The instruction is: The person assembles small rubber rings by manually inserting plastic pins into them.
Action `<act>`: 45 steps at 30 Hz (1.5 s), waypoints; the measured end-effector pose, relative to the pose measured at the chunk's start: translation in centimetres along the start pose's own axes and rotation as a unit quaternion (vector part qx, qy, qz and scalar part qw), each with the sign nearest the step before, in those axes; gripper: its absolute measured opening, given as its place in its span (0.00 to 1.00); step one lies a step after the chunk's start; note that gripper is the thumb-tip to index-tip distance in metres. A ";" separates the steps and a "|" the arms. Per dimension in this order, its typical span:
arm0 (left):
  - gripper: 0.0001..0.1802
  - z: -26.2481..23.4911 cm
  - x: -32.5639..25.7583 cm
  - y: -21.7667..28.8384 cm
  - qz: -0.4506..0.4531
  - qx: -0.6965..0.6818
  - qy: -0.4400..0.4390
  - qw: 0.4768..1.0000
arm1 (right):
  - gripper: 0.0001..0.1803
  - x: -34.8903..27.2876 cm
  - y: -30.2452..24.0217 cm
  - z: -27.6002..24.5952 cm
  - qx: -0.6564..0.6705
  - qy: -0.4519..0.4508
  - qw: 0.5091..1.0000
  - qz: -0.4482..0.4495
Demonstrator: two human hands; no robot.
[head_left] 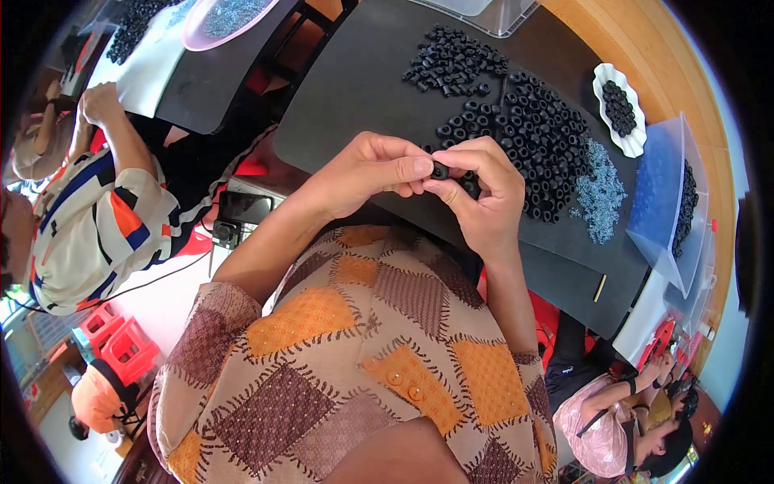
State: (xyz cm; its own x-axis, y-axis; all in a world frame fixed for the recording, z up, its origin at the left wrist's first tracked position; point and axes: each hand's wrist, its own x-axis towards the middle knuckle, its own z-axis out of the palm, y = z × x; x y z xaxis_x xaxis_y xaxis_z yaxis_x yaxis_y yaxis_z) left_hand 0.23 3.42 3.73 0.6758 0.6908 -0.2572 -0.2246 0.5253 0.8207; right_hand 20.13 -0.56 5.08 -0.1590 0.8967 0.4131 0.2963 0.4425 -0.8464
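Observation:
My left hand (367,169) and my right hand (484,189) meet in front of my chest and pinch one small black ring-shaped part (439,170) between their fingertips. Both hands hover over the near edge of a black mat (355,73). Just beyond my right hand lies a big pile of the same black rings (532,121), with a smaller pile (451,60) farther back. A heap of tiny pale blue pieces (601,194) lies at the right of the big pile.
A white scalloped dish (637,141) holds more black rings at the right. A clear plastic bin (661,194) stands at the mat's right end. A pink bowl (226,20) sits far left. One person sits at my left, another at lower right.

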 end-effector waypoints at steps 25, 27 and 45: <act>0.20 -3.0 2.2 0.3 0.198 0.334 0.146 0.910 | 0.19 -1.6 -2.6 -31.2 -0.517 0.405 0.751 0.062; 0.14 -2.6 2.3 0.2 0.206 0.295 0.191 0.913 | 0.17 -2.5 -2.1 -30.6 -0.562 0.402 0.722 0.023; 0.09 -1.6 2.7 -0.3 0.242 0.495 0.147 0.821 | 0.10 -9.9 3.0 -15.7 -0.320 0.170 0.910 0.200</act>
State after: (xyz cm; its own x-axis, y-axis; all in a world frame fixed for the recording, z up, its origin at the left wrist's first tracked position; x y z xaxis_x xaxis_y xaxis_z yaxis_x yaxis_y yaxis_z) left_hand 0.96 5.92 2.02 0.4448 0.8660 0.2285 0.3624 -0.4073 0.8383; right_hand 37.39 -7.88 3.70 0.3516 0.8910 0.2871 0.7720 -0.1025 -0.6273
